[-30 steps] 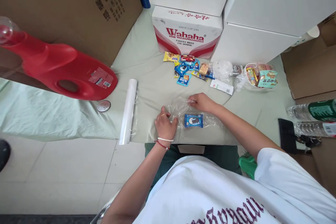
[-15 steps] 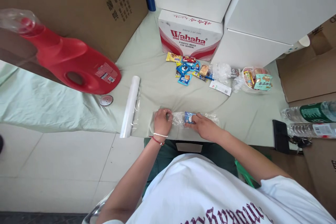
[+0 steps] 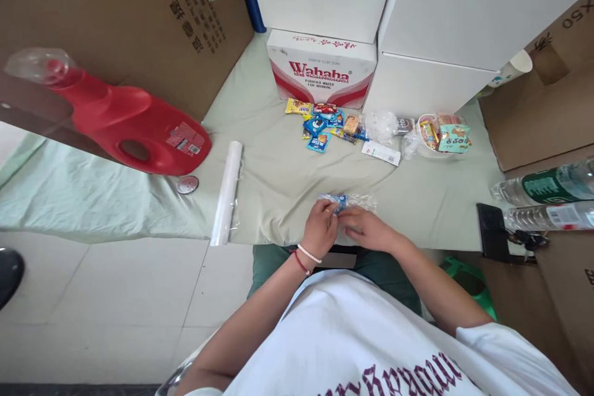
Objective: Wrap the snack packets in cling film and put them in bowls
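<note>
My left hand (image 3: 321, 223) is closed at the left end of a small blue snack packet (image 3: 340, 200) near the table's front edge. Crinkled clear plastic film (image 3: 364, 202) lies around the packet and trails off to its right. My right hand (image 3: 369, 229) is just right of the left one, its fingers a little apart and slightly blurred, with the tips by the packet's lower edge. I see no object in that hand. To the left lies a white roll of plastic film (image 3: 226, 195), its loose edge along the right side.
Several snack packets (image 3: 318, 125) lie before a Wahaha carton (image 3: 322, 71). A white box (image 3: 380, 153) and a bowl of snacks (image 3: 429, 148) are to their right. A red jug (image 3: 143, 124) stands left; a phone (image 3: 492, 232) and water bottles (image 3: 547, 189) lie right.
My left hand has moved right to the blue packet, and the film on the left has been gathered in. The right hand has shifted slightly and no longer covers the packet.
</note>
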Available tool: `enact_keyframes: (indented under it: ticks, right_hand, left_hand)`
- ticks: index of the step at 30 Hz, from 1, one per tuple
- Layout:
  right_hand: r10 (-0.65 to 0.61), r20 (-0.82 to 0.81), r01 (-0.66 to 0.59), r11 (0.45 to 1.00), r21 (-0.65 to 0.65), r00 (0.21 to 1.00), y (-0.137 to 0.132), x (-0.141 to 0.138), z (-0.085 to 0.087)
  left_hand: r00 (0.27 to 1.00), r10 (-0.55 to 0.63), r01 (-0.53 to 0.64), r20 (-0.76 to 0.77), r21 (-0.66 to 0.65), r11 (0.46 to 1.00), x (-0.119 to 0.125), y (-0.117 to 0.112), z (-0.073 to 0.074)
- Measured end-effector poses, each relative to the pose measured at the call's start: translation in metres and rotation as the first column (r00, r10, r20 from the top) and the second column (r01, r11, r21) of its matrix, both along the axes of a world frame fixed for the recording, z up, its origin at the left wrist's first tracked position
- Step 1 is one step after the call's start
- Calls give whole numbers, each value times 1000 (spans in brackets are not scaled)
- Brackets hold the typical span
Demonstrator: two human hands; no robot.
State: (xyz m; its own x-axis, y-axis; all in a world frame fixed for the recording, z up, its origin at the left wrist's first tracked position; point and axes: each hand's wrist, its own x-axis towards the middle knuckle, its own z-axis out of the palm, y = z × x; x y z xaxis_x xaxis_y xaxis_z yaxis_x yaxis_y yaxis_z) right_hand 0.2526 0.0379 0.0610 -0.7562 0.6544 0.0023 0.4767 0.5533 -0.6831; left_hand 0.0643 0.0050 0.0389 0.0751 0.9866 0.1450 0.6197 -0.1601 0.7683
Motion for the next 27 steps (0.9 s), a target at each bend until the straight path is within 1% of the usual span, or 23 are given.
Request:
enact_keyframes:
  ticks: [1,2,3,4,5,6,7,8,10,12,14,15,16,18,20,21,24,26,27]
  right_hand:
    - [-142,-31,142,990,-9,989,1,5,-7]
    - [-314,-38,314,949,11,949,3,10,-15]
    - [-479,-28,480,875,60,877,4,13,-23]
    - [-606,-16,603,788,125,795,6,16,-31]
    - [-681,-5,670,718,186,732,7,19,-37]
    - [-713,3,694,683,228,701,8,21,-42]
    - [-713,5,691,681,242,701,9,23,-46]
    - [-699,-5,681,695,232,715,9,25,-47]
    - [-662,-52,661,734,155,748,9,29,-42]
    - [-644,-81,647,762,10,760,9,27,-31]
    - [-630,-78,618,775,-134,773,12,17,-16]
    - [-611,-74,594,786,-171,788,16,9,-9]
    - [-583,-71,565,806,-176,809,20,-2,-3]
    - [-499,-35,493,863,-108,866,31,-27,5]
    - [-412,79,415,909,-25,908,41,-51,9]
    - [-382,155,386,923,7,911,45,-62,10]
    - [-346,352,333,938,100,870,45,-81,12]
    - [-350,418,295,936,192,839,36,-88,13]
    - [-355,435,273,931,240,827,31,-90,13]
  left_hand:
    - [996,-21,22,-83,20,1000,2,-3,-1]
    - [985,-34,38,-170,24,999,4,-6,-1]
    - [967,-42,48,-252,18,999,6,-8,0]
    - [944,-48,52,-326,4,999,8,-10,1]
    - [921,-54,54,-385,-10,998,9,-11,3]
    - [900,-60,56,-432,-22,998,10,-12,4]
    - [882,-66,59,-466,-29,998,11,-12,6]
    - [868,-70,62,-491,-32,998,11,-12,7]
    - [851,-74,68,-520,-30,997,11,-12,9]
    - [841,-75,76,-535,-20,997,10,-13,9]
    - [835,-68,82,-545,3,997,11,-14,8]
    - [833,-61,85,-549,18,996,11,-15,6]
    - [832,-55,88,-552,34,996,12,-16,5]
    - [835,-55,106,-547,61,992,12,-17,3]
    - [847,-74,135,-527,78,988,9,-18,1]
    - [858,-83,147,-508,88,985,6,-20,0]
    - [913,-86,162,-400,162,973,-13,-28,-5]
    - [950,-53,130,-308,236,963,-31,-35,-11]
    - [963,-17,92,-269,267,959,-42,-38,-16]
